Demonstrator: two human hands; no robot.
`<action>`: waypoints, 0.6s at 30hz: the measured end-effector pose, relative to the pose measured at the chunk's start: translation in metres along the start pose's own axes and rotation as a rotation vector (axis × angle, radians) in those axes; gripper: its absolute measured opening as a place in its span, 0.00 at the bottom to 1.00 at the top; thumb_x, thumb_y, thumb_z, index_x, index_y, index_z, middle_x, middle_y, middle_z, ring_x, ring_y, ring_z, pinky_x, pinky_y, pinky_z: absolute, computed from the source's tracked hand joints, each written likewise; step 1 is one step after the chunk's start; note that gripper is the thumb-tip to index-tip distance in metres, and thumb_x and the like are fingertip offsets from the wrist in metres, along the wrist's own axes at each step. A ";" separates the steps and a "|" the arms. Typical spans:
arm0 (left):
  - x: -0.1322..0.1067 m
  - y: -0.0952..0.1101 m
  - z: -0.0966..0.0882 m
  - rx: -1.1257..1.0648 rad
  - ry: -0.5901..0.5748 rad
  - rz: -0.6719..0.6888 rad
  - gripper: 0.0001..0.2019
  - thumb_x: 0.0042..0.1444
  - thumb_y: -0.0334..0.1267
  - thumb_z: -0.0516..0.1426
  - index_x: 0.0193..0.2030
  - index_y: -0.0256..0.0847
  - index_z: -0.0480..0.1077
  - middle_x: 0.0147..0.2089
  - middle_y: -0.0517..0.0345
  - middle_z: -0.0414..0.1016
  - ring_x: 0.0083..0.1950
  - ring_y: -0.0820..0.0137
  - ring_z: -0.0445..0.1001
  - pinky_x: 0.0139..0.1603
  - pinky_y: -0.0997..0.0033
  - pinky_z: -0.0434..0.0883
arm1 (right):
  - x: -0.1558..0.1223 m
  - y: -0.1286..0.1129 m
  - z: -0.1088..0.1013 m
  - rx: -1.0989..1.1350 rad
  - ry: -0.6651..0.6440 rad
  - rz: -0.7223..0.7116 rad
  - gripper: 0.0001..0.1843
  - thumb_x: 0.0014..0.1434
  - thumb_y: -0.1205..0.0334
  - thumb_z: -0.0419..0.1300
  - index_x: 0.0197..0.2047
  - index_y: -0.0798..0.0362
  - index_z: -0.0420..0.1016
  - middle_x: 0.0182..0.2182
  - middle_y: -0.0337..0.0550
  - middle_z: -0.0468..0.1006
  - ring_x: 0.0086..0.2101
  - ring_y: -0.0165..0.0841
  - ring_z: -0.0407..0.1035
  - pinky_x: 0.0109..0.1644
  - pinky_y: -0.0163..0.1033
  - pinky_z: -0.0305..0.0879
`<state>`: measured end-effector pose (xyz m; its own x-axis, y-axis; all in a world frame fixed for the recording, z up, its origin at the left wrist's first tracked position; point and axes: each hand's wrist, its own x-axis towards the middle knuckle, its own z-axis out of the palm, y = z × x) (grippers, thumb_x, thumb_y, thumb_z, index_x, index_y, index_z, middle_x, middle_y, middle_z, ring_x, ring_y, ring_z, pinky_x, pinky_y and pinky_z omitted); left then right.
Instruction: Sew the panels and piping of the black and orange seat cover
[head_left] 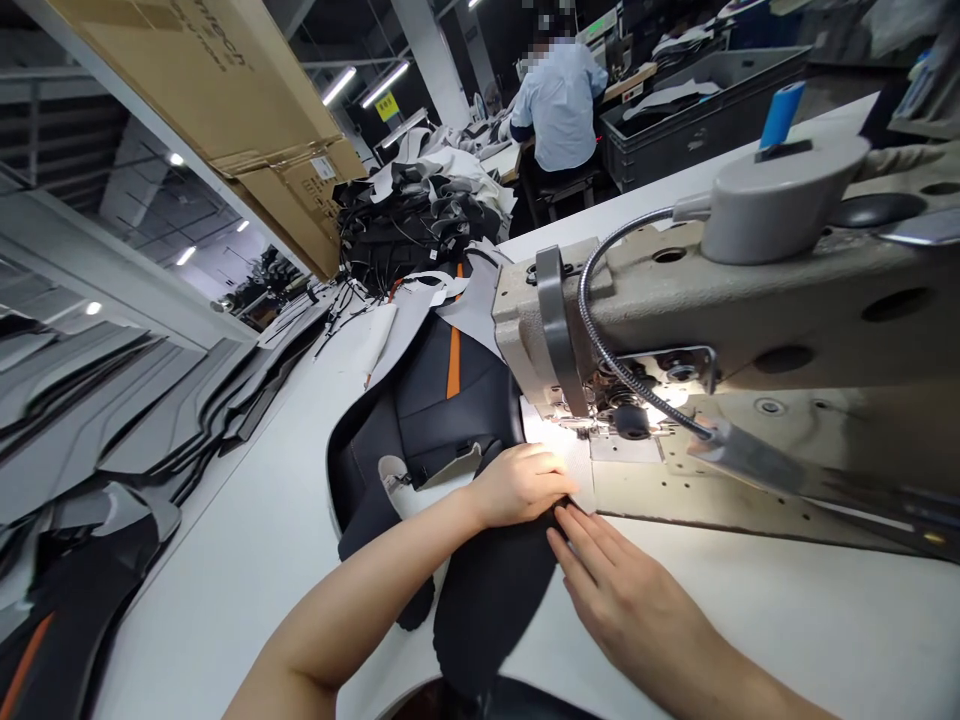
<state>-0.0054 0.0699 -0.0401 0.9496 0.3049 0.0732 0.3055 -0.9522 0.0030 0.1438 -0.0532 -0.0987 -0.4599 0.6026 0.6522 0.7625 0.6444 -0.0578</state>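
Observation:
A black leather-like seat cover (427,415) with an orange stripe (454,362) lies on the white table (277,560), left of the sewing machine (652,290). Its light backing fabric (576,470) shows close to the lit needle area. My left hand (521,485) is closed on the cover's edge, fingers bent and pressed together just in front of the presser foot. Beside it, my right hand (611,575) has its fingers stretched out, their tips touching the same edge. A black flap (495,590) of the cover hangs toward me beneath my left wrist.
Stacked grey and black panels (135,400) line the left side. Behind the cover rises a pile of dark pieces (420,220), near a large cardboard box (217,90). A seated person in a light blue shirt (561,105) and a grey bin (690,115) are farther back.

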 end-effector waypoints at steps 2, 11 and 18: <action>0.001 -0.006 0.004 -0.034 0.022 -0.004 0.14 0.63 0.32 0.47 0.41 0.41 0.73 0.39 0.57 0.74 0.40 0.72 0.69 0.43 0.74 0.67 | 0.001 0.002 0.000 -0.001 -0.015 0.035 0.21 0.54 0.70 0.53 0.51 0.68 0.71 0.52 0.64 0.70 0.54 0.47 0.62 0.57 0.51 0.59; 0.015 -0.034 0.014 -0.022 0.104 -0.037 0.15 0.65 0.33 0.47 0.41 0.40 0.76 0.47 0.55 0.76 0.51 0.70 0.71 0.54 0.70 0.67 | 0.010 0.006 -0.008 0.037 -0.004 0.122 0.19 0.60 0.66 0.49 0.49 0.64 0.73 0.53 0.58 0.70 0.53 0.43 0.64 0.58 0.47 0.58; 0.026 -0.052 0.019 -0.092 0.126 -0.135 0.14 0.64 0.35 0.49 0.41 0.39 0.76 0.44 0.55 0.77 0.49 0.69 0.72 0.53 0.69 0.69 | 0.009 0.006 -0.009 0.072 -0.032 0.128 0.19 0.62 0.67 0.46 0.50 0.62 0.73 0.52 0.56 0.72 0.53 0.41 0.65 0.58 0.46 0.58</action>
<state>0.0050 0.1282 -0.0571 0.8824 0.4303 0.1903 0.4160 -0.9025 0.1115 0.1486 -0.0481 -0.0867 -0.3760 0.6959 0.6118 0.7815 0.5929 -0.1941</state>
